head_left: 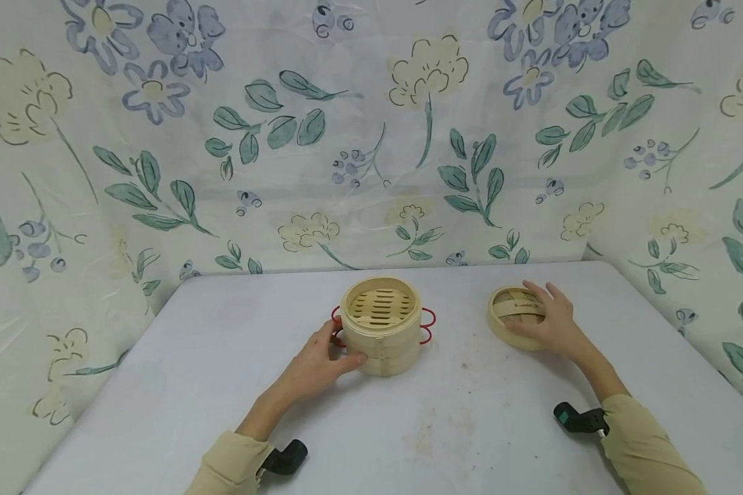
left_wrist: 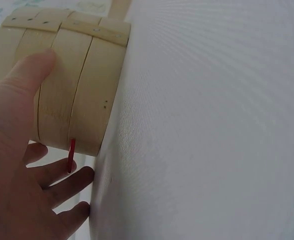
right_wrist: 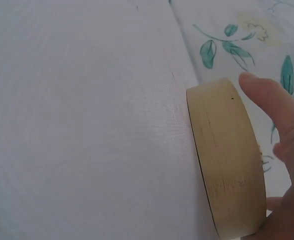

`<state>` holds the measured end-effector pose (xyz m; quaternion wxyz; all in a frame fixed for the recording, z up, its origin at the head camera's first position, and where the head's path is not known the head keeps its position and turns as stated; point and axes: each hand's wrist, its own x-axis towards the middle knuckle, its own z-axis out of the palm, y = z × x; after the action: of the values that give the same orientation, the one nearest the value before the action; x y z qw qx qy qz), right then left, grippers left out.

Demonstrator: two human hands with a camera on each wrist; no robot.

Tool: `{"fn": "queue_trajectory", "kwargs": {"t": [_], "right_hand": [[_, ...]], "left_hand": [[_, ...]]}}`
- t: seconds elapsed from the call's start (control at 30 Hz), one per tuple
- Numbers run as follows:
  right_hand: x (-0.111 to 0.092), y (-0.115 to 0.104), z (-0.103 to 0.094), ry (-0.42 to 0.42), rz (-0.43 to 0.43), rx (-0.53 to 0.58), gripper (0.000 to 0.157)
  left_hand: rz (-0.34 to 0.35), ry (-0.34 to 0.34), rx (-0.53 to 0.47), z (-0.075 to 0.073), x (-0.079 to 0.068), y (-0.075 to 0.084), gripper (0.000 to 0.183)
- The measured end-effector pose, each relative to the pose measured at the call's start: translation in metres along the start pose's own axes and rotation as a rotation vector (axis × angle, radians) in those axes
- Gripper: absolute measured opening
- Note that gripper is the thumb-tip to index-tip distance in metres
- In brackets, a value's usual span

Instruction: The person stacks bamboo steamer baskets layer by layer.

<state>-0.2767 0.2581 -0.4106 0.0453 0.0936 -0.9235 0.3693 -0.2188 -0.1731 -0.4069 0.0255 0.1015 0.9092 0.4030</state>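
A round bamboo steamer (head_left: 382, 344) of stacked tiers stands upright on the white table, with slats showing inside its top tier and red loops on both sides. My left hand (head_left: 318, 357) is at its left side. In the left wrist view the thumb (left_wrist: 34, 67) lies along the wall, while the other fingers (left_wrist: 69, 187) spread loosely around a red loop (left_wrist: 71, 155). Farther right lies the woven bamboo lid (head_left: 501, 333), a pale band across it. My right hand (head_left: 554, 323) reaches over its right part, fingers spread at the rim; nothing is gripped.
The table (head_left: 223, 412) has reddish and brown specks in its middle. A flower-printed cloth (head_left: 359, 151) hangs behind and along the sides. Black devices (head_left: 286, 457) are strapped at both wrists, beside the beige sleeves.
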Motion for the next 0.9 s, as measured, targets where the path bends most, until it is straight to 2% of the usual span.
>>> {"fn": "queue_trajectory", "kwargs": {"t": [0.37,0.67,0.9], "right_hand": [[-0.0004,0.0022,0.0042,-0.025,-0.042,-0.088,0.086],[-0.0056,0.0045,0.0029,-0.045,-0.045,-0.214,0.091],[-0.0048,0.0054,0.0052,-0.032,-0.035,-0.209,0.094]], "left_hand": [[-0.004,0.002,0.005,0.0007,0.0000,-0.0017,0.082],[-0.003,-0.010,0.000,0.0023,0.0025,-0.0002,0.084],[-0.020,-0.007,0.016,0.0007,0.0010,0.0004,0.086]]}}
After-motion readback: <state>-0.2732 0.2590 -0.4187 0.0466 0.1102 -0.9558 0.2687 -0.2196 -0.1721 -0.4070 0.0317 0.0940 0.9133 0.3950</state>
